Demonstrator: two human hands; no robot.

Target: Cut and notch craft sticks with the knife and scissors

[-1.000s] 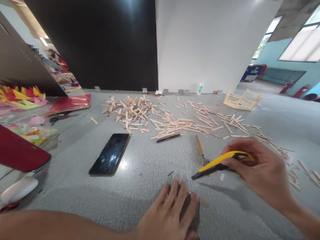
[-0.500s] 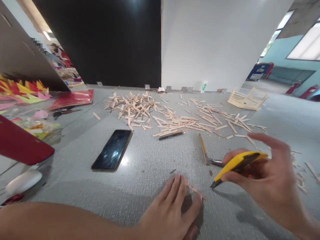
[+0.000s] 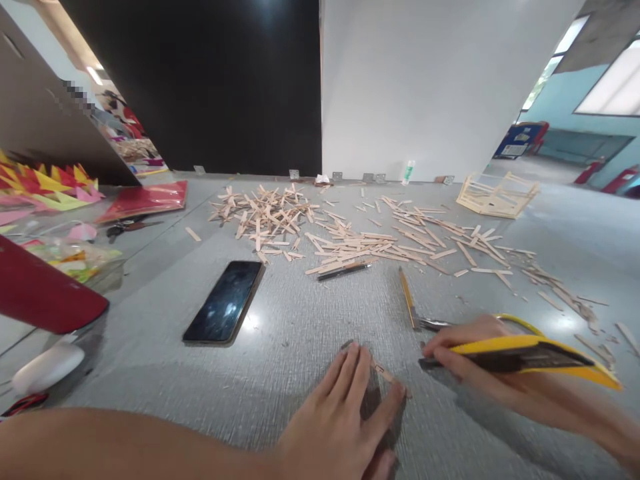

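Note:
My left hand [image 3: 337, 413] lies low in the middle, its fingertips and thumb holding a short wooden stick [image 3: 384, 372] against the table. Part of that stick is hidden under the fingers. To its right, my right hand [image 3: 473, 353] is closed around a yellow and black utility knife [image 3: 530, 352]. The knife lies low and slanting, its dark front end [image 3: 430, 363] pointing left near the tabletop. Just beyond the right hand are a pencil [image 3: 407, 299] and scissors [image 3: 434, 324] with a yellow handle, partly covered by the hand.
Loose wooden sticks [image 3: 270, 213] are heaped and scattered across the back. A phone [image 3: 224, 301] lies at left, with a white mouse [image 3: 49, 368] and red object [image 3: 50, 287] beyond. A dark pen-like tool [image 3: 344, 271], glue bottle [image 3: 408, 172] and stick frame [image 3: 497, 195] are farther back.
My right hand has lowered and turned, so the utility knife now lies flatter with its rear end swung right. The yellow scissors handle has come into view. My left hand stays nearly still.

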